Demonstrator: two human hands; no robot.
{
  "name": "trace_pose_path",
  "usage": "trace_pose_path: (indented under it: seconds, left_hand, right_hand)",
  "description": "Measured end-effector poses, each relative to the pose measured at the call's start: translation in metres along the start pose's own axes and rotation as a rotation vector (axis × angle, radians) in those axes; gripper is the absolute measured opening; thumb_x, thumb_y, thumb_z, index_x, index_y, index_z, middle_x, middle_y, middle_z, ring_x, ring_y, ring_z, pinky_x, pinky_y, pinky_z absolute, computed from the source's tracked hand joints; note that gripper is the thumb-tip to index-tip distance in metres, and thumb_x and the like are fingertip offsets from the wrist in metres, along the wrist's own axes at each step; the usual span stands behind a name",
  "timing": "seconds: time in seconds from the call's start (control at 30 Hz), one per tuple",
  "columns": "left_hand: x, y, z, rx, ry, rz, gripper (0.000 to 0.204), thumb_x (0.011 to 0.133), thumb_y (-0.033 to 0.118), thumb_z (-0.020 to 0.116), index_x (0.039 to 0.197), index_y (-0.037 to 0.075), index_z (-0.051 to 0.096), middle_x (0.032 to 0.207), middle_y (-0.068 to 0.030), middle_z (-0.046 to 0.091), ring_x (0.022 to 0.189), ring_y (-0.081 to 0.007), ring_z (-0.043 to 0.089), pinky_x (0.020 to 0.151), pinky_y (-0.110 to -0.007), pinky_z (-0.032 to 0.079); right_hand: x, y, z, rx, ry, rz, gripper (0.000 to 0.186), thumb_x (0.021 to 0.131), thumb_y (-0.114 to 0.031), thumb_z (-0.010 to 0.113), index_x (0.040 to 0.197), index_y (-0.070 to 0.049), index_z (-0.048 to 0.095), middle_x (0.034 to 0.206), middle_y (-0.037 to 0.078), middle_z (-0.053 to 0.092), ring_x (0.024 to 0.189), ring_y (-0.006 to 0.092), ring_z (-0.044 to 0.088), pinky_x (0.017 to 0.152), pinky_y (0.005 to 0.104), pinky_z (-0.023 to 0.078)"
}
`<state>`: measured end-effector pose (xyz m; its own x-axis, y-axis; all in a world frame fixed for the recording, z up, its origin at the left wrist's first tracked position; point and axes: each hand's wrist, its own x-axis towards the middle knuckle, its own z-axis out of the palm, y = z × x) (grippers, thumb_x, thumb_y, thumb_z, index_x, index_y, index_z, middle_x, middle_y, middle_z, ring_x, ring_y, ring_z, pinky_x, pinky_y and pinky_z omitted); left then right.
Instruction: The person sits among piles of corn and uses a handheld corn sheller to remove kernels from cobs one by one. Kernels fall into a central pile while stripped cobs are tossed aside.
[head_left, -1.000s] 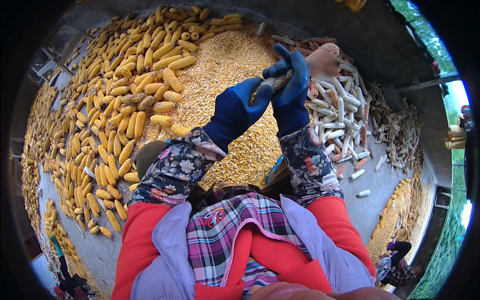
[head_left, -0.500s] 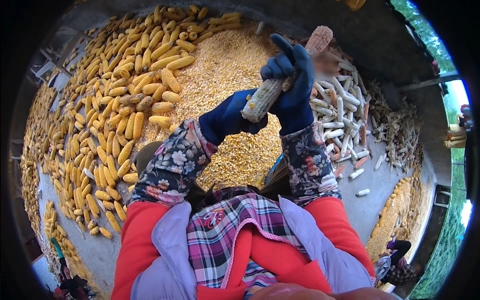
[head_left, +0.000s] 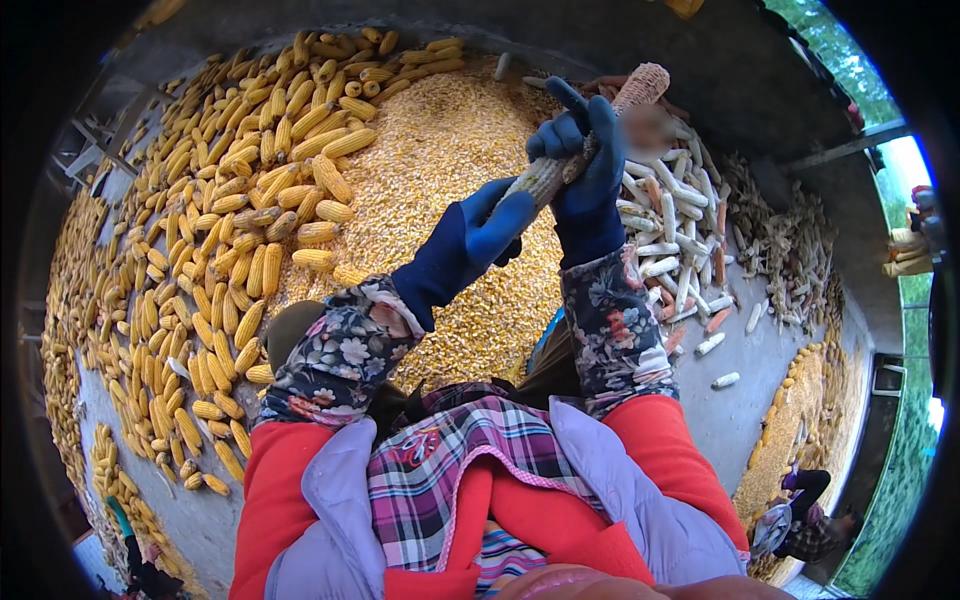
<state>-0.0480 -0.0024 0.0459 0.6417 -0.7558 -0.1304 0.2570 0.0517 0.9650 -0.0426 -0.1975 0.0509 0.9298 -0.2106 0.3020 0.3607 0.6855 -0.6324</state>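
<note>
Both my hands wear dark blue gloves. My right hand [head_left: 588, 165] is closed around a whitish, mostly stripped corn cob [head_left: 543, 181] and a bare pinkish cob [head_left: 642, 86] that sticks out beyond its fingers toward the upper right. One finger points up and away to the left. My left hand [head_left: 482, 232] is closed on the near end of the whitish cob, its thumb lying along the top and hiding that end. Below both hands spreads a heap of loose yellow corn kernels [head_left: 440, 150].
Unshelled yellow ears [head_left: 235, 240] are piled along the left. To the right lie stripped white and reddish cobs [head_left: 665, 235], with dry husks [head_left: 795, 245] beyond. More kernels [head_left: 785, 430] cover the floor at far right, where another person [head_left: 810, 525] is partly visible.
My left hand has slid up onto the near end of the whitish cob, its thumb now covering the end that showed before. The right hand still holds both cobs.
</note>
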Motion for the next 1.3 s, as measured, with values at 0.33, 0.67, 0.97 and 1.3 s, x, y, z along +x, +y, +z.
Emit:
trace_pose_path:
  seconds: [0.33,0.67,0.97,1.3]
  left_hand:
    - [0.003,-0.009,-0.017,-0.328,-0.038,-0.168,0.050,0.109,0.047,0.036,0.107,0.004,0.062,0.078,-0.0078,0.062,0.063,-0.0165,0.057,0.059,-0.029,0.046]
    - [0.001,0.001,-0.012,-0.154,0.030,-0.044,0.036,0.106,0.024,0.057,0.130,-0.003,0.061,0.107,-0.0125,0.074,0.094,-0.0198,0.073,0.087,-0.033,0.058]
    - [0.006,-0.009,-0.046,0.104,0.094,0.123,0.025,0.102,0.015,0.062,0.118,-0.003,0.069,0.106,-0.0106,0.073,0.095,-0.0179,0.072,0.092,-0.032,0.056]
    - [-0.005,0.016,-0.045,0.054,0.018,-0.051,0.037,0.107,0.026,0.056,0.127,-0.005,0.065,0.109,-0.0128,0.074,0.104,-0.0199,0.072,0.095,-0.032,0.056]
  right_hand:
    - [0.001,0.011,-0.006,0.155,0.363,0.029,0.056,0.104,-0.043,0.055,0.132,0.005,0.058,0.067,-0.007,0.048,0.064,0.0110,0.048,0.073,0.0349,0.049]
    - [0.007,-0.003,-0.044,0.275,0.395,0.006,0.054,0.103,-0.043,0.056,0.128,0.005,0.061,0.073,-0.007,0.067,0.065,0.0128,0.059,0.076,0.0361,0.055]
    - [0.001,0.002,-0.026,-0.085,0.227,0.243,0.063,0.101,-0.048,0.061,0.133,0.006,0.059,0.115,0.020,0.073,0.104,0.0328,0.072,0.095,0.0447,0.058]
    - [-0.011,-0.051,-0.070,-1.355,0.152,-0.074,0.029,0.100,-0.033,0.062,0.098,-0.006,0.074,0.085,0.009,0.072,0.070,0.0218,0.070,0.061,0.0324,0.055]
